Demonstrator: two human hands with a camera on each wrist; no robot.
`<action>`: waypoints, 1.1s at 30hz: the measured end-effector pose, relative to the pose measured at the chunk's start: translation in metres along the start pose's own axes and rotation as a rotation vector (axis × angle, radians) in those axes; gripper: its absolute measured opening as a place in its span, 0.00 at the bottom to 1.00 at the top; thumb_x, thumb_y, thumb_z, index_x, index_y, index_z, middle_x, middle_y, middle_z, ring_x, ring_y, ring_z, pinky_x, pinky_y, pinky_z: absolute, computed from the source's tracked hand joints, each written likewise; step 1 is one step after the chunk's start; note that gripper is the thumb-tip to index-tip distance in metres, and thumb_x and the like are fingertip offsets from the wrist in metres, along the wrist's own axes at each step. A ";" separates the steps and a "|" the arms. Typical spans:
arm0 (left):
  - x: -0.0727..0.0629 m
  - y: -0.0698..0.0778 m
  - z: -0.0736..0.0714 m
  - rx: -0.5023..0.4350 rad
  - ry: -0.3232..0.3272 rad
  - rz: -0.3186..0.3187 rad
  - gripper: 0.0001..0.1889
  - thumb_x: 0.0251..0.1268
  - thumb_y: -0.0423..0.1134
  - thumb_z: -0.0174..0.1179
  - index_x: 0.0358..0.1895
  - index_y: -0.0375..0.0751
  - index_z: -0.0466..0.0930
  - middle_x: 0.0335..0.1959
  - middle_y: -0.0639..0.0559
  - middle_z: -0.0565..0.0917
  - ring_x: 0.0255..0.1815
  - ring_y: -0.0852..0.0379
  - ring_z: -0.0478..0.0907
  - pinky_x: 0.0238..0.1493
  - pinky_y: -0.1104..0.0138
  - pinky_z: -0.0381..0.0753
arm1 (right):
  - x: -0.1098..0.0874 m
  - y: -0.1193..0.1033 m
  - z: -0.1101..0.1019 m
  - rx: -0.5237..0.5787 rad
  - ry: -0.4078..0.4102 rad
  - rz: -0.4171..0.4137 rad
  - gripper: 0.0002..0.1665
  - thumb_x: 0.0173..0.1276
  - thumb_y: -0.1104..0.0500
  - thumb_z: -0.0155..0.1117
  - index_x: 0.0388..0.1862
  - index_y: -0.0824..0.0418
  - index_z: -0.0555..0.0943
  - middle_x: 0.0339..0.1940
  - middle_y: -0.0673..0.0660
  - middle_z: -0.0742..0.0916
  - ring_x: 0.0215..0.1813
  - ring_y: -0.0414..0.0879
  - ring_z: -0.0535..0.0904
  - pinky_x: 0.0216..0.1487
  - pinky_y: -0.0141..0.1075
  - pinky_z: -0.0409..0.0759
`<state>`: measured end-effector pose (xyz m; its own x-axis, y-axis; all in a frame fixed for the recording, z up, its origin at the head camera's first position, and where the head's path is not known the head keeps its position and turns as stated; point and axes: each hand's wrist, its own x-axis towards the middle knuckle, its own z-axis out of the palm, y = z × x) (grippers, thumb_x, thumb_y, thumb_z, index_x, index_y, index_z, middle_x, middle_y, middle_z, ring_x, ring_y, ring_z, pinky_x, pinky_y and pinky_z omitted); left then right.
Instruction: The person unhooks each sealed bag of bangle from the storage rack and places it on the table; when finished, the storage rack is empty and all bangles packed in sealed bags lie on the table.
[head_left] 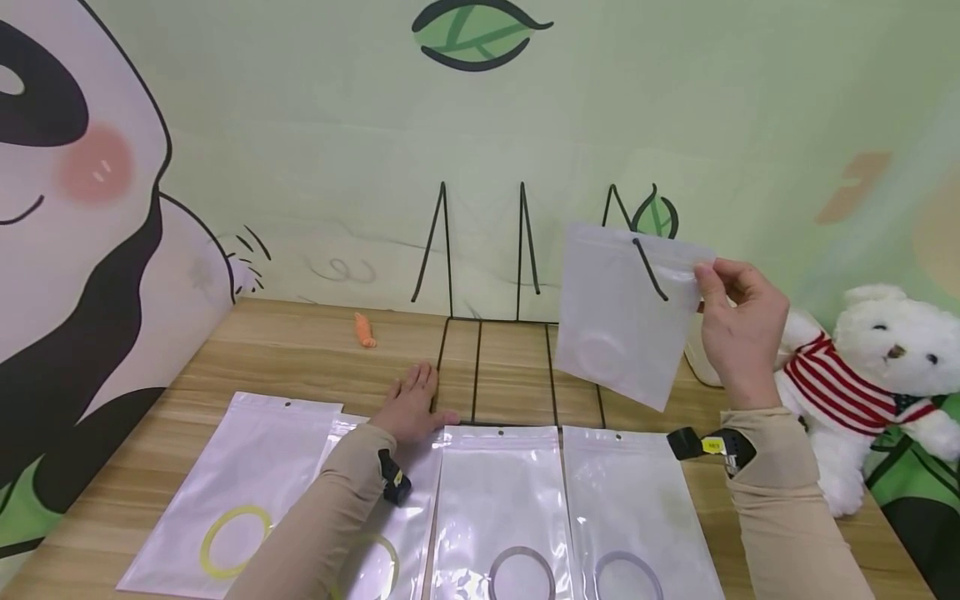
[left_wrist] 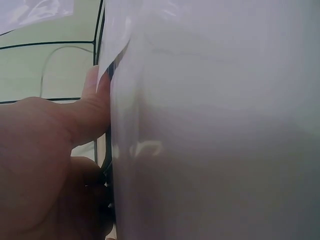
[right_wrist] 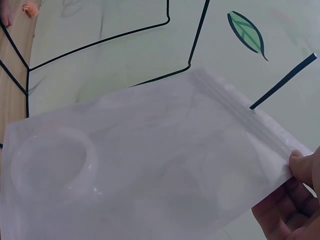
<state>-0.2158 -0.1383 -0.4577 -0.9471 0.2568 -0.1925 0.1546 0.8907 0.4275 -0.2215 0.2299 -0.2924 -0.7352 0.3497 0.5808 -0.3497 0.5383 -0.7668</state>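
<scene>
My right hand [head_left: 746, 333] pinches the upper right corner of a translucent white zip bag [head_left: 607, 292] between thumb and fingers. The bag hangs tilted with a prong of the black wire rack [head_left: 520, 250] through its top, and a clear ring [right_wrist: 87, 165] shows inside in the right wrist view. At the rack's front left corner, my left hand [head_left: 408, 412] rests with its fingers extended and touches the base wire. Near it lie a bag with a yellow ring [head_left: 262, 467] and a second bag [head_left: 408, 508], partly hidden by the left forearm.
Two more bags, one with a grey ring [head_left: 498, 492] and one with a pale violet ring [head_left: 630, 500], lie before the rack. A small orange object [head_left: 364, 330] sits on the wooden table [head_left: 300, 350]. A white teddy bear [head_left: 840, 375] sits at the right.
</scene>
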 end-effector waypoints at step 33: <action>0.001 0.000 0.001 -0.009 -0.001 -0.004 0.49 0.68 0.58 0.56 0.75 0.26 0.42 0.77 0.34 0.40 0.78 0.41 0.33 0.74 0.47 0.34 | -0.008 -0.013 -0.019 -0.007 0.024 -0.069 0.16 0.68 0.58 0.65 0.44 0.72 0.83 0.32 0.40 0.82 0.39 0.31 0.79 0.39 0.21 0.75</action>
<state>-0.2163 -0.1379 -0.4590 -0.9473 0.2540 -0.1952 0.1487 0.8883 0.4344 -0.2002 0.2354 -0.2818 -0.6954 0.3298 0.6385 -0.3950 0.5669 -0.7229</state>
